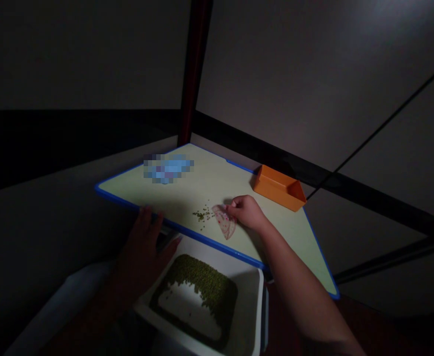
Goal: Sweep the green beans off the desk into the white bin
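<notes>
My right hand [247, 211] is over the table with its fingers pinched on the upper edge of a thin, wedge-shaped piece [224, 223] marked in pink and red. Just left of that piece lies a small scatter of green beans [202, 214]. At the table's near edge is my left hand [146, 237], its fingers spread and its thumb close to the rim of a white bin [258, 306]. Inside the bin, more green beans [205, 279] form a thick band around a bare patch of the bottom. The left hand is in deep shadow.
The pale yellow table [291, 247] has a blue rim. An orange open box [282, 193] stands at its far right edge. A blurred light-blue item [168, 168] lies at the far left. Pale panels with dark strips rise behind the table.
</notes>
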`<action>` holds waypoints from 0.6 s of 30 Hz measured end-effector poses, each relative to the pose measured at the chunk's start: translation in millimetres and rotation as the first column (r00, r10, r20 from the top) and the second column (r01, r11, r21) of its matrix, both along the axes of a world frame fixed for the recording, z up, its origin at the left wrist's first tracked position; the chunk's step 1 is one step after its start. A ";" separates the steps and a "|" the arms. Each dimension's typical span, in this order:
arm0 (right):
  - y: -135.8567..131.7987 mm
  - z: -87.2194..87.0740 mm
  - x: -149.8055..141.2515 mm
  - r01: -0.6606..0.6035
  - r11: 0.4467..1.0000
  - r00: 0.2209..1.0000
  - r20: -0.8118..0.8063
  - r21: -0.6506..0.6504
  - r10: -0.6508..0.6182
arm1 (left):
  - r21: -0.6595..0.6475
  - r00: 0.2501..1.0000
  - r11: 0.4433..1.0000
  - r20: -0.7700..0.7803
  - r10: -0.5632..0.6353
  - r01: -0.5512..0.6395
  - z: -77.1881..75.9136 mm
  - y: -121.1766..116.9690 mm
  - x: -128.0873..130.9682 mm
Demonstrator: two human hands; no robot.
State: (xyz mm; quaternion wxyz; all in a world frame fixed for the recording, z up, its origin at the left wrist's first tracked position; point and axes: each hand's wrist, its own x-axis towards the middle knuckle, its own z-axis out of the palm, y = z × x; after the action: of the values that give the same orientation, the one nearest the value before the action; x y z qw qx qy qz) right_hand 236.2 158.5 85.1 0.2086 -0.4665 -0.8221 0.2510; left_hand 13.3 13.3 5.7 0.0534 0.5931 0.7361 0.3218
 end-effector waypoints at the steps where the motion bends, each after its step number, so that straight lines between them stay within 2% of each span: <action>1: -0.1 -0.1 -0.7 -0.011 1.000 1.000 -0.009 -0.013 0.011 | 0.001 1.000 1.000 0.000 0.001 -0.001 0.0 0.2 -0.1; 5: 0.6 -0.7 1.8 -0.034 0.999 0.997 -0.069 -0.042 0.031 | 0.013 1.000 1.000 -0.003 -0.004 0.005 -1.6 0.9 -0.4; 9: 3.2 -0.9 9.2 0.030 1.000 0.997 -0.066 0.007 -0.030 | 0.044 1.000 0.999 -0.018 0.000 0.001 -5.9 0.2 -0.3; 13: 4.9 3.8 11.0 0.121 0.987 0.984 0.116 0.109 -0.134 | 0.085 1.000 0.996 -0.022 -0.019 0.021 -11.6 -1.5 -2.1; 18: 5.8 18.3 -2.5 0.091 0.959 0.896 0.399 0.269 -0.197 | 0.145 0.997 0.988 -0.052 -0.051 0.058 -16.6 -2.4 -5.6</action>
State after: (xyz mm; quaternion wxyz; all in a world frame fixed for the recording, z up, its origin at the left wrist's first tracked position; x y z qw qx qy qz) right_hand 233.8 164.3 103.4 0.1000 -0.5407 -0.8349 0.0252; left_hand 7.7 10.9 -10.9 0.0006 0.6230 0.6950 0.3590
